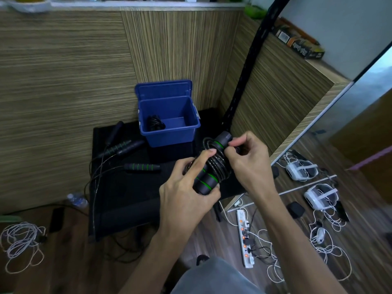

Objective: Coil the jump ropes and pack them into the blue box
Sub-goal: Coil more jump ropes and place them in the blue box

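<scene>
Just in front of the blue box [169, 124], above the black tabletop [131, 200], the left hand [186, 194] is gripping the paired handles of a coiled jump rope [214, 166], while the right hand [248, 160] is pinching its cable. Another coiled rope [154, 123] is lying inside the box; loose ropes [127, 153] are sprawling beside it.

A black, green-ringed jump rope [214, 164] sat coiled around its handles at centre frame. Above it, the open blue box [169, 122] held another dark coil [155, 123].
</scene>
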